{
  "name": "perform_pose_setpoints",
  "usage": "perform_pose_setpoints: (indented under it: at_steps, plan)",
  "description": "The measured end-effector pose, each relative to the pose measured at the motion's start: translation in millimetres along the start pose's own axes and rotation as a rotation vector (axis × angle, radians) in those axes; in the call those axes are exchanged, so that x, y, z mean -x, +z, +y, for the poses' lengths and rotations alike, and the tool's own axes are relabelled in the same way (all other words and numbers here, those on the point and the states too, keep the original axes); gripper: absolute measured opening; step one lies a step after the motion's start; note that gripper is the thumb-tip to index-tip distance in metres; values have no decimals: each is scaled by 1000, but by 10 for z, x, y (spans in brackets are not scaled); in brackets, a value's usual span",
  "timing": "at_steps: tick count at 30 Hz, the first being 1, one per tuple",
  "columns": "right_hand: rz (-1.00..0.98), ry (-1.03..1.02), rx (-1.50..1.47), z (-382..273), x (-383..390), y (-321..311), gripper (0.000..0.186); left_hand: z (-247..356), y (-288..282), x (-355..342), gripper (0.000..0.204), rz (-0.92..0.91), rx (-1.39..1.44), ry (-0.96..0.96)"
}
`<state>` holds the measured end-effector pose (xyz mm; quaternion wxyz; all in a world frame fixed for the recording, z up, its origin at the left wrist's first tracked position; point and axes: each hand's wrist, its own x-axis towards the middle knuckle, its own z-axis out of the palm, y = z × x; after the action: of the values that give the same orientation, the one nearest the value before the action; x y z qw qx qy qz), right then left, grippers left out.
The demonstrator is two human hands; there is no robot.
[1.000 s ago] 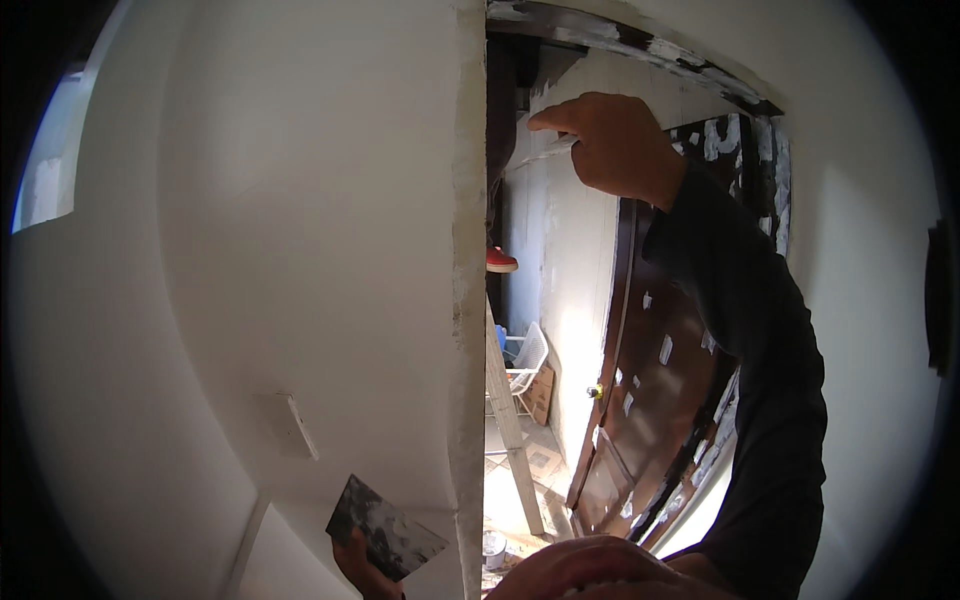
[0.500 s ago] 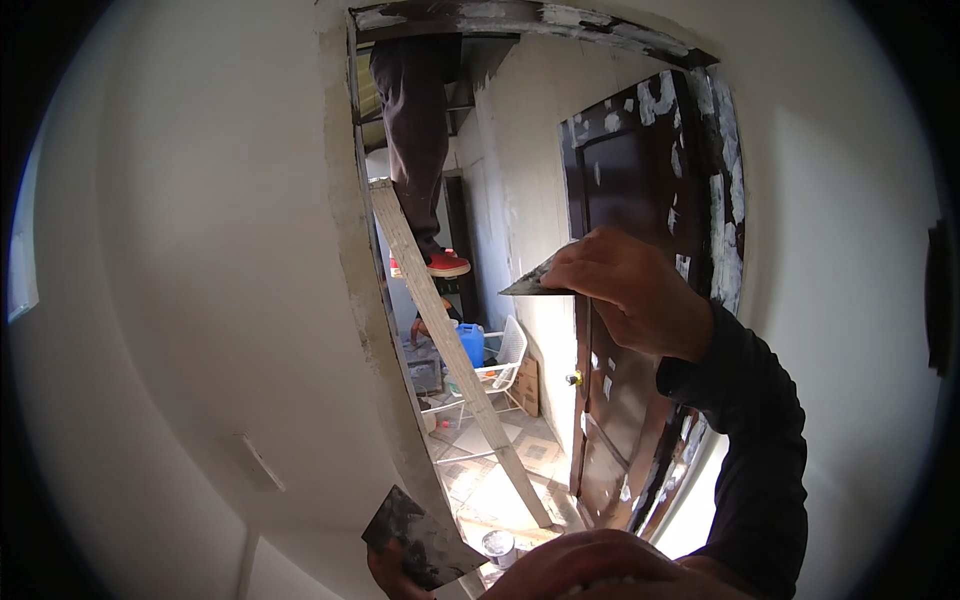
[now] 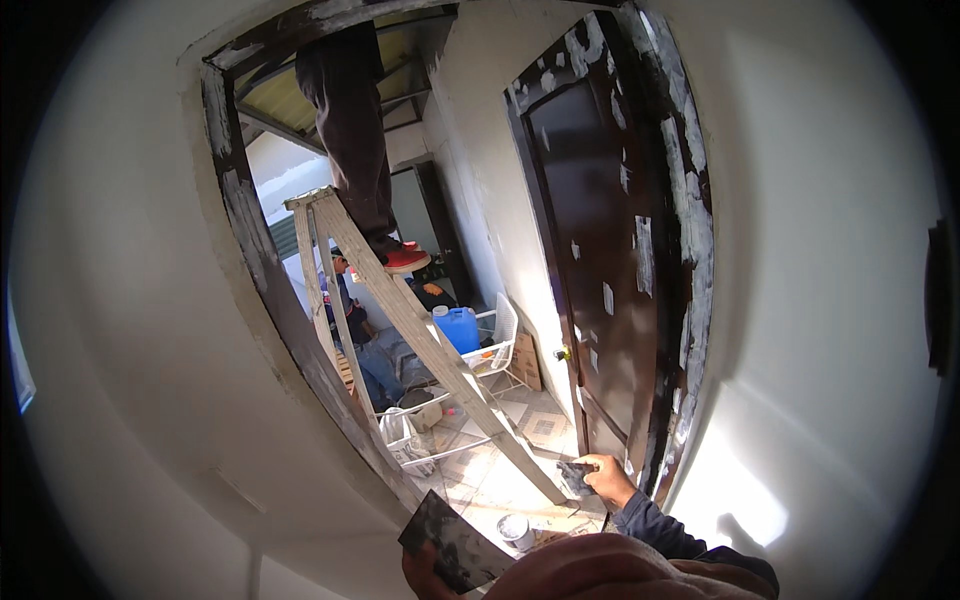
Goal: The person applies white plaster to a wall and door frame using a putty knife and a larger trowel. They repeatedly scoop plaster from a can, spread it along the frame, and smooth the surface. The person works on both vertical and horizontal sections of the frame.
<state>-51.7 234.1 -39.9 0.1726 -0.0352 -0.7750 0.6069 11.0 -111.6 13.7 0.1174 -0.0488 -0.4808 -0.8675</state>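
Low in the picture, my left hand [image 3: 425, 566] grips a square metal plate smeared with putty [image 3: 455, 540]. My right hand [image 3: 608, 480] pinches a smaller smeared putty blade [image 3: 575, 478] low in the doorway, in front of the dark door [image 3: 590, 250], which is patched with white putty. The doorway's frame [image 3: 680, 200] is streaked white too. On the floor between my hands stands a round tub [image 3: 515, 530].
A wooden stepladder [image 3: 445, 360] stands in the doorway with a person's legs [image 3: 350, 150] high on it. Behind it another person [image 3: 380, 370] is low by a white chair [image 3: 505, 330], a blue jug [image 3: 455, 330] and cardboard [image 3: 525, 365]. A plain wall [image 3: 810, 250] is at right.
My right hand has come down from high in the doorway to near the bottom. The view has shifted, showing more of the frame, the ladder and the people beyond.
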Motion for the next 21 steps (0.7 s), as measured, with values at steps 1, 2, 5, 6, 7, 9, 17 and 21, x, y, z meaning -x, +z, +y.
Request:
perform_pose_setpoints:
  at_steps: [1,2,5,6,7,9,17,21]
  plan:
    - [91,220,-28,304,208,48,44,-23,29,-6,37,-2,-14,-2]
    - [99,370,-124,554,447,54,42,-43,58,-16,37,0,-24,-4]
    - [145,516,-362,973,1018,-61,42,-95,183,-66,35,-12,-55,-2]
    - [179,513,-438,1027,1154,-125,41,-117,239,-87,34,-20,-64,-5]
    - [208,523,-502,1056,1250,-173,41,-156,311,-116,34,-34,-69,-12]
    - [234,549,-570,1071,1343,-305,40,-261,465,-165,33,-67,-78,-22]
    - [173,533,-672,1208,1198,-834,38,-679,1077,-514,28,-253,-190,2]
    - [128,513,-701,1275,1196,-1020,37,-590,1443,-681,24,-191,-434,3]
